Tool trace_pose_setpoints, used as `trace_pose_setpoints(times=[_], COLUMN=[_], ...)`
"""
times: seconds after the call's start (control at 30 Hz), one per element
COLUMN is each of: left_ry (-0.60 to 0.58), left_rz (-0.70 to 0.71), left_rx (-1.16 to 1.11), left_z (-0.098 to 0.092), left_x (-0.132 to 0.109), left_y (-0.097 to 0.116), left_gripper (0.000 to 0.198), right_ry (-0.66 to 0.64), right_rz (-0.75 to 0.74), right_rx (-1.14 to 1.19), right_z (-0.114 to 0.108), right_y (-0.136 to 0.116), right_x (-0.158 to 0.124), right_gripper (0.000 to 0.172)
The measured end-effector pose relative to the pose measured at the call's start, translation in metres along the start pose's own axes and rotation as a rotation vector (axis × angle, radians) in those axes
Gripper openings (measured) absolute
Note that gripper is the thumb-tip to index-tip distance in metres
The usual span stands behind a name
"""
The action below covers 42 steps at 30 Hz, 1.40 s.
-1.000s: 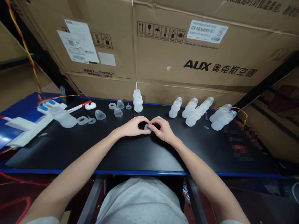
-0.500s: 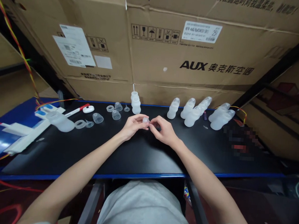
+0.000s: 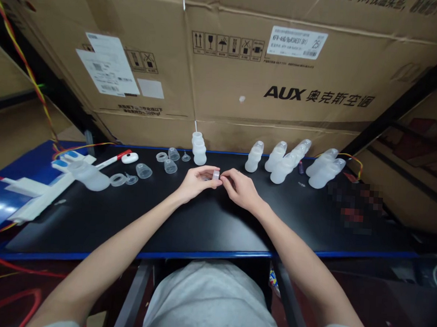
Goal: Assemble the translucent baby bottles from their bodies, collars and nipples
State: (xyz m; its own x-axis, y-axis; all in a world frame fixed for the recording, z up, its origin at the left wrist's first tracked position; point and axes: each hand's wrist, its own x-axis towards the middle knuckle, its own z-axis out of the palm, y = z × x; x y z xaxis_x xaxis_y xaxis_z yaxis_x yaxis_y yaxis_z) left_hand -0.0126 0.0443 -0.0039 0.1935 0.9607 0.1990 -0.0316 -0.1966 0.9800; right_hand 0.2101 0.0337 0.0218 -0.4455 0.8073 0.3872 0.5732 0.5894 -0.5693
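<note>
My left hand [image 3: 198, 183] pinches a clear bottle collar ring [image 3: 216, 175] on edge between thumb and fingers, above the dark mat. Close on its right, my right hand [image 3: 241, 188] has thumb and forefinger drawn together. Whatever those right fingertips hold, perhaps a nipple's tip, is too small to make out. Behind my left hand an uncapped feeding bottle [image 3: 199, 150] stands upright, a thin white stick rising behind it. To its left lie a clear nipple [image 3: 186, 156], another collar ring [image 3: 161, 157] and clear dome caps [image 3: 170, 166].
Several capped bottles [image 3: 254, 157] stand along the right back. At the left, an uncapped bottle [image 3: 93, 178] lies tilted against a white power strip [image 3: 42, 202], near a ring [image 3: 118, 179] and nipple [image 3: 131, 179]. A large cardboard box [image 3: 226, 100] walls off the back.
The clear ring has turned more edge-on and shifted slightly right in my left hand. My right fingertips have drawn back slightly from it. The bottles stay put.
</note>
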Motion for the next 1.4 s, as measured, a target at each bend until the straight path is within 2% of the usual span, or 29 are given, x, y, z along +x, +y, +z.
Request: trace_pose_setpoints(times=[0.1,0.17,0.23,0.37,0.43,0.47,0.53,0.6,0.63,0.77,0.93,1.17,1.4], left_ry=[0.017,-0.020,-0.085,-0.147,-0.136,-0.120,-0.086,-0.051,-0.036,0.065,0.170,0.063,0.033], left_rz=[0.158,0.301,0.374,0.377,0.366,0.354,0.313,0.255,0.224,0.145,0.271,0.226,0.198], left_rx=[0.278,0.454,0.548,0.604,0.562,0.515,0.387,0.254,0.199,0.100,0.146,0.050,0.043], left_z=[-0.001,-0.002,-0.002,-0.007,-0.011,-0.013,-0.015,-0.015,-0.014,-0.010,-0.011,-0.008,0.000], left_x=[-0.001,-0.002,-0.004,-0.006,-0.004,-0.002,0.002,0.005,0.006,0.006,0.005,0.001,-0.004], left_y=[-0.005,-0.008,-0.010,-0.015,-0.018,-0.020,-0.023,-0.024,-0.023,-0.015,-0.002,0.007,0.006], left_gripper=[0.050,0.041,0.038,0.067,0.073,0.069,0.050,0.030,0.026,0.049,0.049,0.044,0.041], right_ry=[0.053,0.038,0.007,0.010,0.011,0.009,0.012,0.018,0.018,0.015,0.069,0.135,0.150], right_rz=[0.130,0.205,0.226,0.266,0.288,0.288,0.278,0.278,0.282,0.285,0.299,0.313,0.265], right_rx=[0.122,0.228,0.305,0.364,0.355,0.352,0.392,0.498,0.559,0.752,0.910,0.968,0.988], right_z=[0.005,0.011,0.017,0.024,0.023,0.023,0.022,0.021,0.020,0.018,0.017,0.025,0.030], right_y=[0.001,0.004,0.009,0.025,0.032,0.036,0.040,0.041,0.041,0.034,0.028,0.031,0.030], right_x=[0.003,0.004,0.005,0.007,0.008,0.009,0.011,0.012,0.013,0.015,0.015,0.016,0.015], right_gripper=[0.029,0.032,0.037,0.031,0.025,0.023,0.027,0.037,0.043,0.055,0.055,0.058,0.056])
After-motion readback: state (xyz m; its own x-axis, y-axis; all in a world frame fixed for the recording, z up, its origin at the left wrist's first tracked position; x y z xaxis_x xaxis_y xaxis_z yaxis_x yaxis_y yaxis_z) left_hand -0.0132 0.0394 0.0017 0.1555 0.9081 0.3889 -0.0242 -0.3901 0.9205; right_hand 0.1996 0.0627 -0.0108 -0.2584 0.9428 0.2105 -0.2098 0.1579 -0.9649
